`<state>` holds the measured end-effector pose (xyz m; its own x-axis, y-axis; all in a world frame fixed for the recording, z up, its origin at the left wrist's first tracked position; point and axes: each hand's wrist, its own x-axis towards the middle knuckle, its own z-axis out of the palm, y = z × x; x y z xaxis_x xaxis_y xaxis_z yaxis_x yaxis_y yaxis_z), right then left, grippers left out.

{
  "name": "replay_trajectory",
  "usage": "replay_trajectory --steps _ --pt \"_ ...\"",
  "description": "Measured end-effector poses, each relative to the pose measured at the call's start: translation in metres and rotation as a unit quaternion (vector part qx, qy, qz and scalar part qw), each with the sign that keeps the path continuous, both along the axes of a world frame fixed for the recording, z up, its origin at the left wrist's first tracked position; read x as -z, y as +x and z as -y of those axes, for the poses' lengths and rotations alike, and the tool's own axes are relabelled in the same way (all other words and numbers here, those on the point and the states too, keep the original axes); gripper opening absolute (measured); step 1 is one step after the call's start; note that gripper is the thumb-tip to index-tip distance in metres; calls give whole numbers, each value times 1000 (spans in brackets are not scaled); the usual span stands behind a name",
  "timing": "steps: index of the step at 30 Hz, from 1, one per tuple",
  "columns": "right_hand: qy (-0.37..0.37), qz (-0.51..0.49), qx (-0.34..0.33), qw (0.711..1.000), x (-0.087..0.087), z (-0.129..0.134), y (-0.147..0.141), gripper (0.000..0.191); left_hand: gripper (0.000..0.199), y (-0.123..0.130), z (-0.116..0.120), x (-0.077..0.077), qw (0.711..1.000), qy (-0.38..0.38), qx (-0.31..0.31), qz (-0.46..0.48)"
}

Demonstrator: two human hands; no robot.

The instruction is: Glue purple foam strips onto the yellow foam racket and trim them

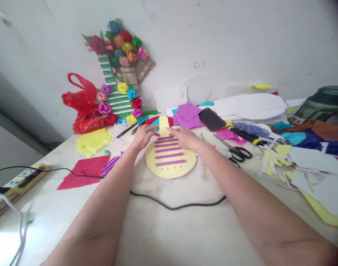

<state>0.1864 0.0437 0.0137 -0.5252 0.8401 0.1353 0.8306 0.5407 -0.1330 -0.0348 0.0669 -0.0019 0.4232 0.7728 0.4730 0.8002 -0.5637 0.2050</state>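
A pale yellow guitar-shaped paper cutout (169,170) lies flat on the table before me. Several purple paper strips (170,163) cross its body in rows, and a line of dark dots runs below them. My left hand (144,136) is at the left edge where neck and body meet, fingers stretched toward the uppermost strip. Opposite it, my right hand (184,138) rests over the right ends of the upper strips, its index finger reaching onto the neck (163,123). The fingers of both hands are extended. Whether fingertips pinch a strip end is too small to make out.
Loose purple rolls (110,165) lie on red paper (82,171) at left, near a power strip (21,184). A black cable (174,207) crosses in front. Scissors (238,152), a phone (212,119) and paper scraps (318,170) lie right. A flower-decorated paper guitar (120,105) leans on the wall.
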Motion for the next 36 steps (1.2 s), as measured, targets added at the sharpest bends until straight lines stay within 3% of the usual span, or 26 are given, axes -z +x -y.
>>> replay_trajectory --steps 20,28,36 --pt "-17 17 9 1000 0 2 0 70 36 7 14 1 998 61 2 -29" --pt "-8 22 8 1000 3 1 0 71 44 12 16 2 998 46 -3 -52" --pt "-10 22 5 1000 4 1 0 69 38 11 15 2 996 36 -13 -75"
